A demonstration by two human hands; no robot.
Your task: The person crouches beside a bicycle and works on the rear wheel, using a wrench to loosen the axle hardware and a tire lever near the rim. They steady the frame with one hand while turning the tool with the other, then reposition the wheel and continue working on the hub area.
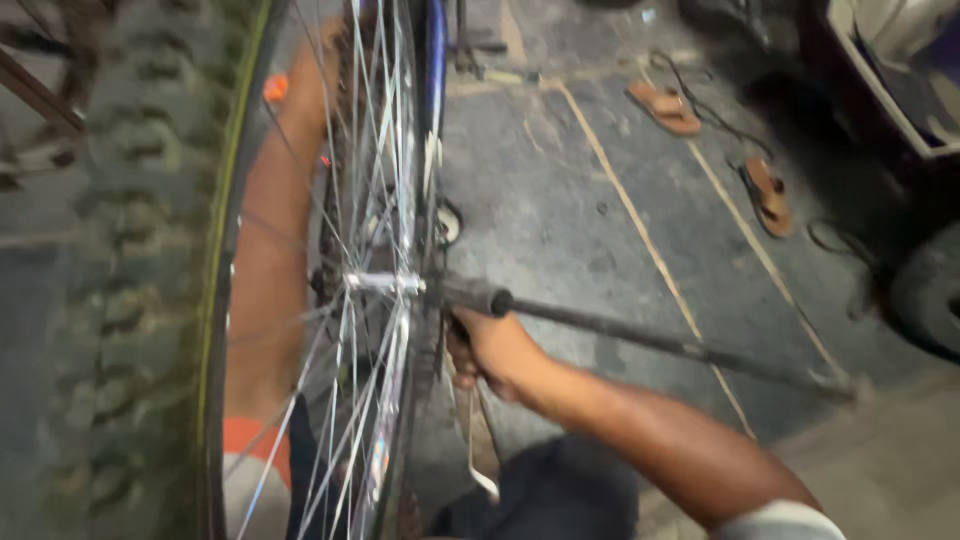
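Looking down past the knee, the nearest thing is the wheel [370, 300], which fills the left half of the view: a knobby tyre [130, 300] close to the lens and blurred, then the rim and a fan of bright spokes [385, 180] meeting at the hub [385, 283]. The wheel stands upright, seemingly held in a blue frame [436, 60], so both sides of the axle can be reached at once.

The right hand [490, 350] sits just below and right of the hub, fingers curled shut around something at the axle; what exactly it grips is hidden by the spokes and its own knuckles. Its forearm comes in from the lower right, bracing low as if to steady that side. A dark bar [650, 335] with a round socket-like end runs from the hub out to the right and down to the floor [560, 200], passing just above the hand.

The left hand is behind the wheel. Only the arm [270, 260] shows through the spokes, reaching up along the far side, so I cannot tell whether that hand is spread or closed.

Farther off, on the grey concrete crossed by pale lines, lie two brown sandals [665, 107], well apart from the work, and a dark tyre [930, 290] at the right edge.
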